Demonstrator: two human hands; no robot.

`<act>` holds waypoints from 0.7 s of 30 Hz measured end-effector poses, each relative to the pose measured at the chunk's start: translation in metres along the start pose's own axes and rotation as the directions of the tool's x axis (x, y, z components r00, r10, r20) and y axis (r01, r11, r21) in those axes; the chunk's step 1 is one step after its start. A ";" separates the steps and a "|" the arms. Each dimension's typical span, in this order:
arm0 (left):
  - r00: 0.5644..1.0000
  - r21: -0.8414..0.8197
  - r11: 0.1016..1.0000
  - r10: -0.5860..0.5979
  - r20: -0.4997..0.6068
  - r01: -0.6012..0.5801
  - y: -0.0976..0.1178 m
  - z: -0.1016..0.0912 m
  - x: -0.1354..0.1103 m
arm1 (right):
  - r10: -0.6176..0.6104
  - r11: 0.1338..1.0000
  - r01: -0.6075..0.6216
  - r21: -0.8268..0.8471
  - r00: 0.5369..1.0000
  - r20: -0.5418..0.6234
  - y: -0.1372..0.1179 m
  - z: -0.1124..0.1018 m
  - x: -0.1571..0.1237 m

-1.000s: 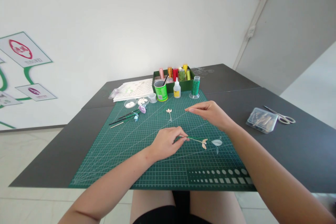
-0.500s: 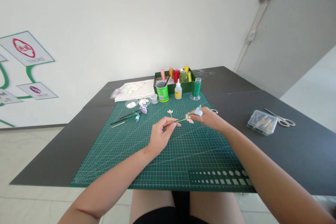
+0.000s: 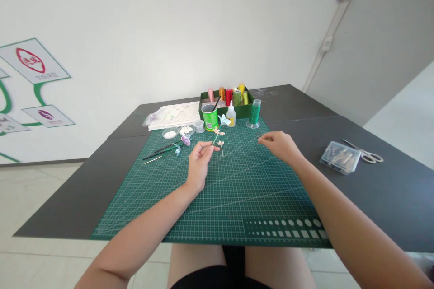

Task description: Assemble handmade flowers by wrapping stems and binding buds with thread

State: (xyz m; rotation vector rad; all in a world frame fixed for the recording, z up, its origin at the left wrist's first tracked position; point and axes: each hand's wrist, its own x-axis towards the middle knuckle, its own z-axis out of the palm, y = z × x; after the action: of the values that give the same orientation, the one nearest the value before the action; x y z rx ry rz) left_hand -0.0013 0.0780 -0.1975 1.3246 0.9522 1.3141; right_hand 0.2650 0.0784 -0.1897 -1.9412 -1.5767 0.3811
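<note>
The left hand [image 3: 200,163] is closed to a pinch, thumb against fingers, on the green stem of a flower spray [image 3: 217,132] that slants up and away from its fingertips, a peach blossom lower down and a pale blue blossom [image 3: 224,120] at the top. Just beyond those fingertips, to their right, a loose peach flower [image 3: 220,143] lies on the green cutting mat [image 3: 230,207] under both hands. The right hand [image 3: 281,145], well apart to the right of the left one, has its thumb and fingers drawn together around something thin and dark, too small to make out. Ahead of the left hand stand a green can [image 3: 210,121], a glue bottle [image 3: 232,119] partly behind the blue blossom, and a green box [image 3: 244,111] of thread spools. A green thread spool [image 3: 255,114] is upright ahead of the right hand. To the left of the left hand lie a purple flower [image 3: 186,140] and a small blue flower [image 3: 178,150]. Off to the right of the right hand, a clear plastic case [image 3: 340,158] sits just beside scissors [image 3: 371,158]
</note>
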 end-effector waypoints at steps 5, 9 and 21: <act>1.000 0.014 1.000 -0.022 0.003 0.022 -0.001 0.000 0.000 | 0.091 0.930 -0.125 -0.346 0.989 -0.112 0.004 -0.006 0.000; 1.000 0.020 0.999 -0.027 0.007 0.026 -0.001 -0.001 0.000 | 0.101 0.881 -0.172 -0.441 0.979 -0.180 0.013 -0.013 -0.001; 0.995 0.023 0.999 -0.037 0.092 0.035 -0.006 0.002 -0.002 | -0.277 0.925 0.295 0.241 0.955 -0.105 -0.019 0.027 -0.012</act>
State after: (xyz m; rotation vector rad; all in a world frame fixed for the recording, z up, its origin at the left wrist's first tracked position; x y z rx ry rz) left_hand 0.0013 0.0768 -0.2032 1.3667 0.9241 1.2073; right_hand 0.2320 0.0764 -0.2005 -1.4896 -1.6480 0.3686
